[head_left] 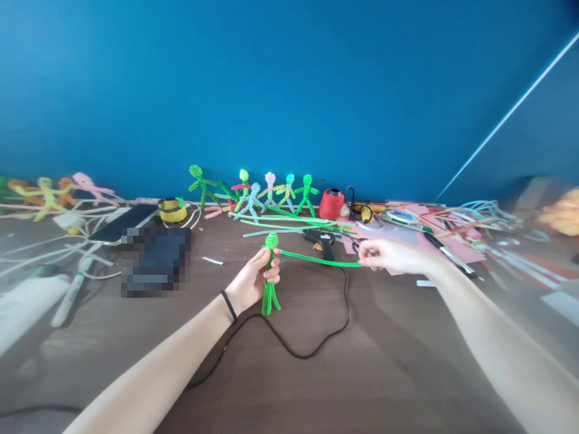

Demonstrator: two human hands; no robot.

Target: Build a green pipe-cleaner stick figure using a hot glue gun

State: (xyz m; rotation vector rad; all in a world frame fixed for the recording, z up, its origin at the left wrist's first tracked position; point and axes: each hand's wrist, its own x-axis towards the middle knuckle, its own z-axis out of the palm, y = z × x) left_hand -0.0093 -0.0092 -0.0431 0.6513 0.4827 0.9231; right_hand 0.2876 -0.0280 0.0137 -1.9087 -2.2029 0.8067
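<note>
Between the fingers of my left hand (pixel 253 280) is a green pipe-cleaner figure (pixel 271 241), held upright with its coiled round head on top and several loose strands hanging below. A long green pipe cleaner (pixel 323 261) stretches sideways from the figure's neck area to my right hand (pixel 380 255), whose fingers pinch its far end. Where the strand meets the figure is partly covered by my left fingers. Just behind the strand lies a black glue gun (pixel 321 241), its cord (pixel 312 355) curving over the table beneath my hands.
Finished pipe-cleaner figures (pixel 307 194) lean along the blue wall. Loose green pipe cleaners (pixel 289 220) lie before them. A red spool (pixel 332 205), pink paper (pixel 452 244) and a black marker (pixel 447 255) are right; yellow tape (pixel 172 211) and a phone (pixel 124 224) are left.
</note>
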